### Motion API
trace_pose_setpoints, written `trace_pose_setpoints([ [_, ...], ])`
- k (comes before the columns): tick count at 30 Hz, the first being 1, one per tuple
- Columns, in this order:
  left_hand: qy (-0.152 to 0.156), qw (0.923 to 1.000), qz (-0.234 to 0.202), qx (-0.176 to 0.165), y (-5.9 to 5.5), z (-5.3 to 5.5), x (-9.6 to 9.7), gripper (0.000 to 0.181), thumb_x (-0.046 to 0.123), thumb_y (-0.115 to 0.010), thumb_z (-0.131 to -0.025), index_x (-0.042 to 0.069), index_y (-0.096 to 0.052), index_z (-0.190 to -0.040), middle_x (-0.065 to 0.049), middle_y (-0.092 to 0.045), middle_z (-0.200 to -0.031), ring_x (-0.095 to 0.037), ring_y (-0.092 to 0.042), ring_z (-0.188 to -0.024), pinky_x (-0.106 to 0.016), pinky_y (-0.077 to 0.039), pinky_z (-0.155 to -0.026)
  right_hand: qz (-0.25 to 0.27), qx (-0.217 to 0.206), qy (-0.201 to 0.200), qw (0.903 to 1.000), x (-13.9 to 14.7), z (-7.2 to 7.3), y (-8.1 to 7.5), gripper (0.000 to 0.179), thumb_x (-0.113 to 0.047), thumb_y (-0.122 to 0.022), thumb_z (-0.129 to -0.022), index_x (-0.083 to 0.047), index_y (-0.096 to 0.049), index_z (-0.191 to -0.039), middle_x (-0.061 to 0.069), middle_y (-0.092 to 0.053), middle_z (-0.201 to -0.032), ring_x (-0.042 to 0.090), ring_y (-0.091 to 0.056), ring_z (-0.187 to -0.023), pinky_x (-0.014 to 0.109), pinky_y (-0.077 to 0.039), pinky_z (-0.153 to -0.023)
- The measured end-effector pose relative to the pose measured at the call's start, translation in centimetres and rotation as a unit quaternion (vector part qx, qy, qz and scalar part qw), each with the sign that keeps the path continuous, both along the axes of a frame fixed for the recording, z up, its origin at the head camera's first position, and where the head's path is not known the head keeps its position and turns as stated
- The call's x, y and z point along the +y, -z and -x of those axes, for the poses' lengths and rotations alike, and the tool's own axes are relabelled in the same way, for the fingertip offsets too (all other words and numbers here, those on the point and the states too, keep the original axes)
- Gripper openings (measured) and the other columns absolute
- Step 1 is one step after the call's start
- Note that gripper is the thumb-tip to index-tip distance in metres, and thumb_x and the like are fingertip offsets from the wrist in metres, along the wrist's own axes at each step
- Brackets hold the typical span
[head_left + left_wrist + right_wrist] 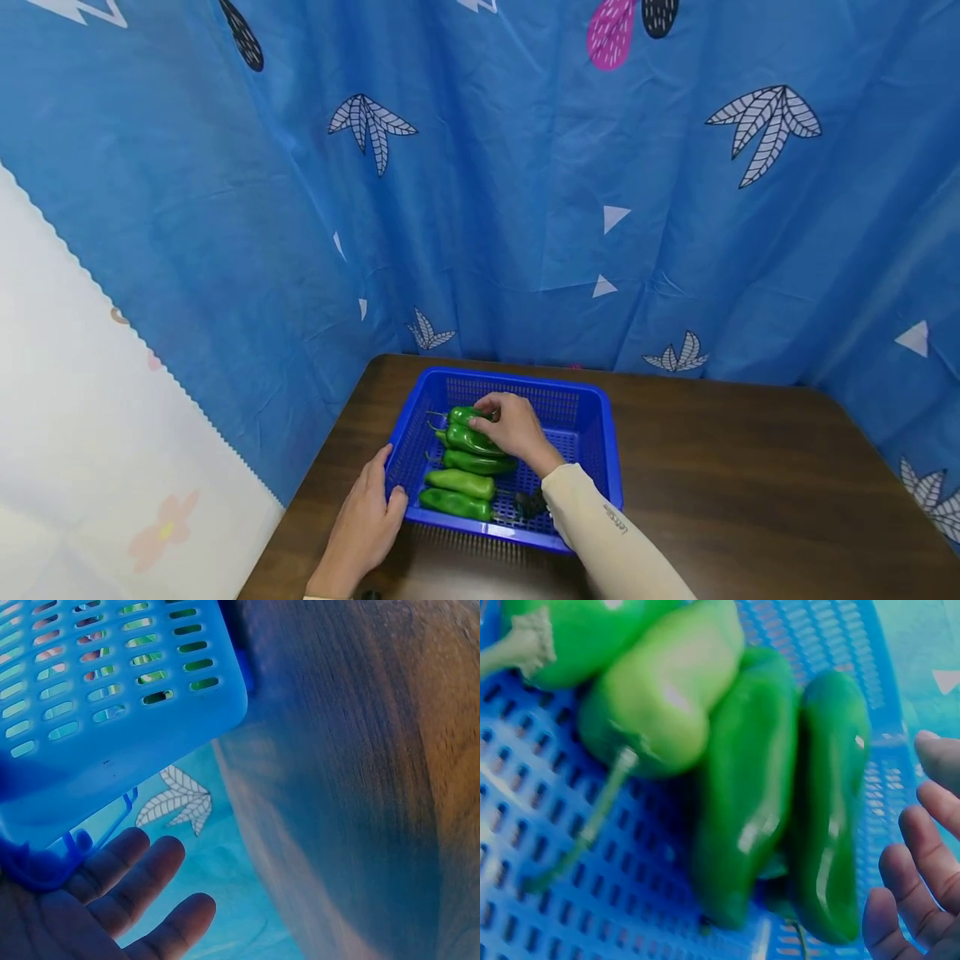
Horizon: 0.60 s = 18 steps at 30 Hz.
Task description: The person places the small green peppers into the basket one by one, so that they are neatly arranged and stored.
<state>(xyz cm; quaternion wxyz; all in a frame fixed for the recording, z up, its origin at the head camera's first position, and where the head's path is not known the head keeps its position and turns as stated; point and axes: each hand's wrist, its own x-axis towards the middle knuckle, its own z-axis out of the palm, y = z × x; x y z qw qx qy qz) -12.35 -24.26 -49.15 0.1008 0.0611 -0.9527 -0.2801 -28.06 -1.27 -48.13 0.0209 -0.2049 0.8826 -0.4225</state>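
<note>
Several long green peppers lie side by side in a blue plastic basket (517, 543); one (460, 483) is lighter green, and the nearest (455, 504) is darker. My right hand (513, 425) is over the farthest pepper (463, 415), fingers loosely bent. In the right wrist view, its fingers (922, 859) show just beside a dark green pepper (831, 810), with a narrow gap. My left hand (367, 508) rests at the basket's left rim, thumb over the edge. The left wrist view shows its loosely extended fingers (150, 877) beside the basket's perforated wall (180, 705).
The basket stands on a dark brown wooden table (750, 483), which extends far to its right. A blue curtain (480, 217) with leaf prints hangs behind the table. Pale cloth (112, 433) hangs at the left.
</note>
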Motion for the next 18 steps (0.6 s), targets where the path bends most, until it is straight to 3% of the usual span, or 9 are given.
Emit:
trace_pose_setpoints([
  [5,-0.001,1.0,-0.003,-0.003,-0.7,0.0,0.2,0.064,0.02,-0.055,-0.095,0.011,-0.034,-0.155,-0.015,-0.052,-0.147,-0.034,-0.054,-0.132,-0.056,-0.046,-0.104,0.027,0.004,0.024,0.9993,0.6,0.1,-1.2,0.018,-0.031,-0.075,-0.09,-0.022,-0.075,-0.106,-0.001,-0.074,-0.105,0.011,-0.063,-0.083,0.033,-0.053,-0.07],
  [12,-0.001,1.0,-0.002,-0.003,-0.9,-0.1,0.5,0.063,0.022,-0.055,-0.096,0.011,-0.034,-0.155,-0.016,-0.052,-0.147,-0.036,-0.054,-0.132,-0.057,-0.046,-0.104,0.039,0.015,0.034,0.9986,1.3,-0.1,-1.8,0.021,-0.033,-0.073,-0.092,-0.024,-0.074,-0.11,-0.005,-0.072,-0.106,0.012,-0.065,-0.091,0.034,-0.055,-0.077],
  [18,-0.006,0.9992,-0.01,-0.038,-0.8,-0.6,0.6,0.064,0.026,-0.053,-0.098,0.012,-0.031,-0.156,-0.016,-0.051,-0.147,-0.036,-0.053,-0.132,-0.057,-0.045,-0.104,0.062,0.06,0.054,0.9948,2.3,-1.1,-2.8,0.022,-0.033,-0.073,-0.091,-0.023,-0.074,-0.111,-0.002,-0.07,-0.108,0.02,-0.067,-0.1,0.042,-0.055,-0.086],
])
